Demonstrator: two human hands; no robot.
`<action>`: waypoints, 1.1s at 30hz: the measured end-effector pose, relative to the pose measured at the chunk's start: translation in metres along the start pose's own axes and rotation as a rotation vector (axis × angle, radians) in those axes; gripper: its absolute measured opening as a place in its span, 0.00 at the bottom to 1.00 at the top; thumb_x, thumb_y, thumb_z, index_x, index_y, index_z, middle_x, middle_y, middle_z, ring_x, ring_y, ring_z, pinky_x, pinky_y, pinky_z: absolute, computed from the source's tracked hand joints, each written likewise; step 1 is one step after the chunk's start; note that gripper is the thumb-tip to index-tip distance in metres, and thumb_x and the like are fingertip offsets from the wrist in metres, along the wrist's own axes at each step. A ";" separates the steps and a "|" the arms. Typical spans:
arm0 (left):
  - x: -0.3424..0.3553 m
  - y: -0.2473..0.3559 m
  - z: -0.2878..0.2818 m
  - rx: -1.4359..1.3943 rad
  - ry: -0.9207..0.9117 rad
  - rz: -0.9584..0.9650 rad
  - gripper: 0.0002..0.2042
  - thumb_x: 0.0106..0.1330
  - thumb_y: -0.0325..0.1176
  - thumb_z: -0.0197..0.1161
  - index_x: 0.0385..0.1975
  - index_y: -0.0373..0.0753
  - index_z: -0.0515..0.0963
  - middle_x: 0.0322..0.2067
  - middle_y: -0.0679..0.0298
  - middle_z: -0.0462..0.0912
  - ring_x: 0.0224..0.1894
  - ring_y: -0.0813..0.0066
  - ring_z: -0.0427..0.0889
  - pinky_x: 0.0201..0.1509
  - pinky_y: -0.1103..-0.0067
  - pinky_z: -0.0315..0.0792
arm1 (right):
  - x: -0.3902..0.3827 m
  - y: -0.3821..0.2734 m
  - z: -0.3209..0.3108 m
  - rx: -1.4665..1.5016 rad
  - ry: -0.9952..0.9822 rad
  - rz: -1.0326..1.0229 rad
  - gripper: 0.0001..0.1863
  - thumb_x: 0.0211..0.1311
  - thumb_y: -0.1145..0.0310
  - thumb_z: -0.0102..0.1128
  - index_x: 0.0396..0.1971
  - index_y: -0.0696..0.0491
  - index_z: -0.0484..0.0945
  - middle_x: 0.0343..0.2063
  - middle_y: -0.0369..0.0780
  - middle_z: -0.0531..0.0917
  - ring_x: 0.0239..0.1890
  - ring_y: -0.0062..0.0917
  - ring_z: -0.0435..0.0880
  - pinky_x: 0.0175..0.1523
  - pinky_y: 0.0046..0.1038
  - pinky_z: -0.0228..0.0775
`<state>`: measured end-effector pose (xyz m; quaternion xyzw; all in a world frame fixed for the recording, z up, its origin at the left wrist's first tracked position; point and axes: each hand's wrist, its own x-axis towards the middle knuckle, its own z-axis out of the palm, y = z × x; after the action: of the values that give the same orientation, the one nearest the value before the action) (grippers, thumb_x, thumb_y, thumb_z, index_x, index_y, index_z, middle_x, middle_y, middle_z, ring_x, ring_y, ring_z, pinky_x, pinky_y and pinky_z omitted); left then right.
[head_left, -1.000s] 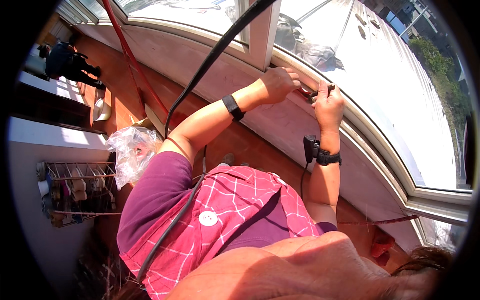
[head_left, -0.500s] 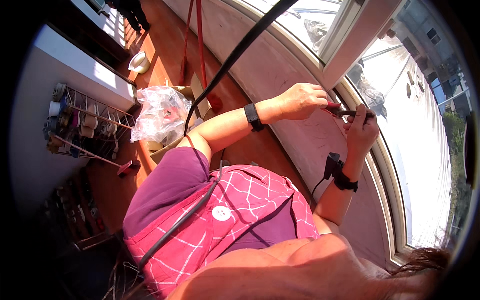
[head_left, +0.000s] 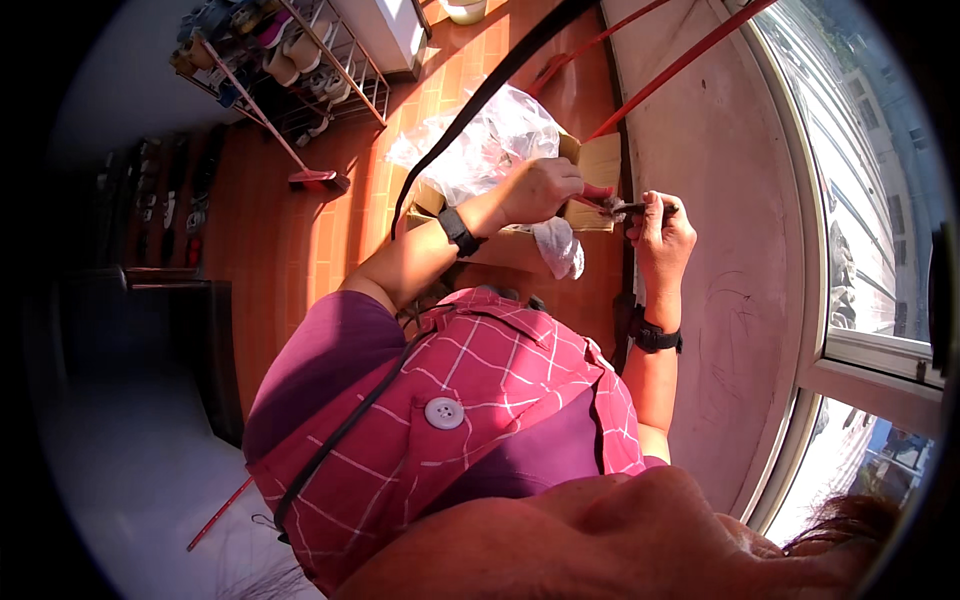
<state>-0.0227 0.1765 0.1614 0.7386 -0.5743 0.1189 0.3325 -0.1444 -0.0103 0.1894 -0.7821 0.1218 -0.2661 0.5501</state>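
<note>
My left hand [head_left: 540, 190] is closed on a small red-handled tool [head_left: 598, 191], whose exact kind I cannot make out. In my right hand [head_left: 663, 240], thumb and fingers pinch a slim dark tool [head_left: 632, 208]. The two tools meet between my hands, and a tuft of greyish fluff [head_left: 617, 210] sits where they touch. Below them is an open cardboard box [head_left: 598, 160], with a clear plastic bag [head_left: 500, 130] bulging from it. A whitish cloth [head_left: 558, 248] hangs over the box's near edge.
A shoe rack [head_left: 375, 95] and a red broom [head_left: 320, 180] are at the far left. Red poles [head_left: 690, 60] lean by the low wall [head_left: 720, 300], with windows on the right. A black cable [head_left: 480, 95] crosses the view. A pale bucket [head_left: 463, 10] stands at the back.
My view and both hands have swung left, from beside the window sill to over the cardboard box. Both tools are still held together, and greyish fluff now shows between them.
</note>
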 end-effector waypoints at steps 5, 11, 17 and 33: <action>-0.086 -0.099 -0.035 0.154 0.057 -0.318 0.08 0.51 0.24 0.57 0.31 0.40 0.78 0.29 0.59 0.78 0.36 0.56 0.78 0.40 0.67 0.74 | 0.033 0.023 0.107 0.093 -0.224 0.041 0.13 0.67 0.64 0.55 0.31 0.60 0.78 0.15 0.37 0.79 0.16 0.18 0.79 0.21 0.20 0.68; -0.134 -0.170 -0.036 0.231 0.022 -0.788 0.09 0.53 0.25 0.55 0.32 0.39 0.79 0.33 0.54 0.81 0.40 0.53 0.80 0.42 0.64 0.74 | 0.056 0.058 0.184 0.216 -0.382 0.128 0.10 0.68 0.65 0.55 0.34 0.58 0.76 0.19 0.34 0.78 0.18 0.14 0.78 0.21 0.17 0.68; -0.127 -0.212 0.028 0.067 -0.115 -1.108 0.09 0.56 0.33 0.59 0.36 0.40 0.80 0.30 0.52 0.83 0.33 0.53 0.82 0.35 0.64 0.73 | 0.066 0.099 0.217 0.178 -0.527 0.151 0.12 0.67 0.68 0.54 0.47 0.56 0.77 0.28 0.38 0.83 0.28 0.16 0.81 0.31 0.18 0.74; -0.153 -0.207 0.070 -0.121 -0.736 -1.160 0.10 0.56 0.34 0.61 0.36 0.41 0.79 0.25 0.56 0.81 0.27 0.58 0.81 0.30 0.65 0.72 | 0.069 0.143 0.223 -0.104 -0.712 0.264 0.15 0.58 0.61 0.55 0.31 0.57 0.84 0.29 0.50 0.83 0.37 0.44 0.82 0.46 0.40 0.73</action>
<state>0.1068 0.2747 -0.0497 0.8989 -0.1672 -0.3692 0.1663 0.0498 0.0818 0.0201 -0.8300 0.0364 0.1019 0.5471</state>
